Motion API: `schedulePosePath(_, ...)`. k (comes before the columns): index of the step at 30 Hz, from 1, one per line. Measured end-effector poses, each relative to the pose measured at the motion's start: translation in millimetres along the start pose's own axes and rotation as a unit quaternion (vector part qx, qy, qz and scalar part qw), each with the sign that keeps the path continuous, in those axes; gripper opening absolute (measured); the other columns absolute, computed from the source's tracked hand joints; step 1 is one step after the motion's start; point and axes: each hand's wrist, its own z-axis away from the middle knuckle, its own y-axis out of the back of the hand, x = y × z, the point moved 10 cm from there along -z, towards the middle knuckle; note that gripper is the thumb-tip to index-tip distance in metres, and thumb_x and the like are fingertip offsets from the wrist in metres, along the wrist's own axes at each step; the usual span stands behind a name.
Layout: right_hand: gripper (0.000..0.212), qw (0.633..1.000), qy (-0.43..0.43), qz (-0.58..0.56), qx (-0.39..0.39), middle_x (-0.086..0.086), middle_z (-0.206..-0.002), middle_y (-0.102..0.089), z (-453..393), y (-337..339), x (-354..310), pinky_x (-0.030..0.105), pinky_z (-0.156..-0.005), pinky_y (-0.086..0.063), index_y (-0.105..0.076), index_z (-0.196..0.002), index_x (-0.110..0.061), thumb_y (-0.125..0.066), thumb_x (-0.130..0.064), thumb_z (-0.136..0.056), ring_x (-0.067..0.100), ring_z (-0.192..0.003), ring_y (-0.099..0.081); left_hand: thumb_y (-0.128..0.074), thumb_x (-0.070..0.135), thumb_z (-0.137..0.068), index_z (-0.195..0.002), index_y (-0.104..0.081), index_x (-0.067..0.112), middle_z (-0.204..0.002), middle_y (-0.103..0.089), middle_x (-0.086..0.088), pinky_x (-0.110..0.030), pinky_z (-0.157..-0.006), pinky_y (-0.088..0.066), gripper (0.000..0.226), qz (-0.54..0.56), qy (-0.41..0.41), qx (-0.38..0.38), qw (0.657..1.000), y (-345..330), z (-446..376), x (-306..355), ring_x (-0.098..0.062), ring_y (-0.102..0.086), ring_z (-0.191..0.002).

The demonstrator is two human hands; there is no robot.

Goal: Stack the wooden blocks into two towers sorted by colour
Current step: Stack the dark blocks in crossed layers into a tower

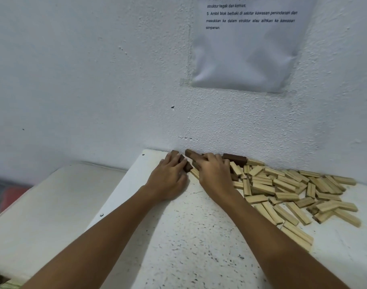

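Both hands, left (168, 176) and right (211, 172), curl over dark blocks (234, 158) at twelve o'clock; firmness unclear. Pull these away from the pale blocks (282, 188) first.

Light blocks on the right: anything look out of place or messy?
Yes: the light blocks lie in a jumbled heap against the wall, none stacked. A few dark blocks sit at its left edge, where both hands work.

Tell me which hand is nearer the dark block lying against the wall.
Right. The right hand lies just left of the dark block; the left hand sits farther left.
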Motion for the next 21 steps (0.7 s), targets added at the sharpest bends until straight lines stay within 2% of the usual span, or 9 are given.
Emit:
schedulePosePath(2,0.035,1.000,-0.008,-0.018,-0.008,0.004,-0.117,-0.059,-5,2,0,0.040,-0.089,-0.033,-0.064,-0.125,-0.028,-0.047,-0.014,-0.098,0.025,-0.114,-0.049,-0.018,0.042,-0.090,-0.125,-0.056,0.009,-0.137,-0.048,-0.011,-0.045,-0.117,-0.025,0.061,0.020,-0.019,0.020,0.999,8,6,5,-0.025,-0.028,-0.135)
schedulePosePath(4,0.032,0.999,-0.007,-0.040,-0.008,0.009,-0.110,-0.061,-6,6,-5,0.040,-0.087,-0.037,-0.068,-0.119,-0.020,-0.051,-0.009,-0.093,0.031,-0.108,-0.052,-0.020,0.037,-0.092,-0.130,-0.055,0.004,-0.141,-0.048,-0.013,-0.026,-0.117,-0.009,0.062,0.030,-0.024,0.027,0.999,18,16,11,-0.016,-0.016,-0.134)
schedulePosePath(6,0.031,0.997,0.004,-0.078,0.006,0.015,-0.102,-0.062,-1,12,-14,0.042,-0.083,-0.044,-0.071,-0.112,-0.012,-0.058,-0.004,-0.086,0.035,-0.099,-0.056,-0.019,0.037,-0.092,-0.129,-0.056,0.000,-0.141,-0.049,-0.017,-0.012,-0.111,0.004,0.064,0.042,-0.040,0.038,0.998,27,27,16,-0.018,-0.018,-0.138)
schedulePosePath(8,0.025,0.993,0.017,-0.115,0.029,0.015,-0.096,-0.061,11,19,-24,0.041,-0.075,-0.051,-0.073,-0.106,-0.008,-0.062,-0.005,-0.083,0.035,-0.091,-0.058,-0.017,0.038,-0.091,-0.127,-0.057,0.000,-0.141,-0.049,-0.018,-0.010,-0.112,0.007,0.065,0.044,-0.037,0.025,0.998,25,37,12,-0.025,-0.026,-0.142)
schedulePosePath(10,0.021,0.991,0.033,-0.125,0.031,0.013,-0.099,-0.059,28,24,-38,0.040,-0.071,-0.053,-0.073,-0.102,-0.007,-0.061,-0.008,-0.084,0.032,-0.092,-0.059,-0.019,0.037,-0.090,-0.119,-0.060,0.003,-0.134,-0.053,-0.015,-0.024,-0.118,-0.015,0.061,0.045,-0.033,0.019,0.998,23,48,9,-0.025,-0.035,-0.137)
schedulePosePath(11,0.020,0.990,0.040,-0.131,0.025,0.013,-0.101,-0.058,37,24,-44,0.039,-0.071,-0.054,-0.072,-0.101,-0.006,-0.060,-0.009,-0.086,0.030,-0.094,-0.059,-0.022,0.034,-0.090,-0.114,-0.062,0.003,-0.127,-0.056,-0.015,-0.028,-0.111,-0.026,0.056,0.042,-0.036,0.028,0.998,26,55,10,-0.023,-0.039,-0.130)
schedulePosePath(15,0.019,0.988,0.056,-0.145,-0.011,0.013,-0.099,-0.056,70,26,-62,0.037,-0.067,-0.050,-0.068,-0.103,-0.004,-0.057,-0.013,-0.090,0.031,-0.090,-0.059,-0.035,0.027,-0.088,-0.107,-0.067,0.005,-0.119,-0.062,-0.010,-0.036,-0.091,-0.047,0.043,0.015,-0.040,0.069,0.997,34,89,17,-0.022,-0.047,-0.116)
schedulePosePath(18,0.021,0.979,0.064,-0.186,-0.052,0.008,-0.098,-0.055,92,30,-72,0.032,-0.067,-0.047,-0.068,-0.100,-0.006,-0.057,-0.021,-0.092,0.022,-0.081,-0.055,-0.041,0.031,-0.087,-0.104,-0.071,0.010,-0.118,-0.067,-0.002,-0.037,-0.078,-0.056,0.041,0.009,-0.024,0.091,0.995,37,117,26,-0.026,-0.056,-0.110)
schedulePosePath(21,0.020,0.964,0.059,-0.246,-0.084,0.003,-0.093,-0.055,111,41,-75,0.035,-0.067,-0.050,-0.072,-0.091,-0.008,-0.058,-0.022,-0.091,0.016,-0.075,-0.055,-0.048,0.030,-0.086,-0.087,-0.074,0.015,-0.099,-0.071,0.005,-0.035,-0.066,-0.054,0.030,0.012,-0.032,0.118,0.992,44,145,38,-0.022,-0.058,-0.091)
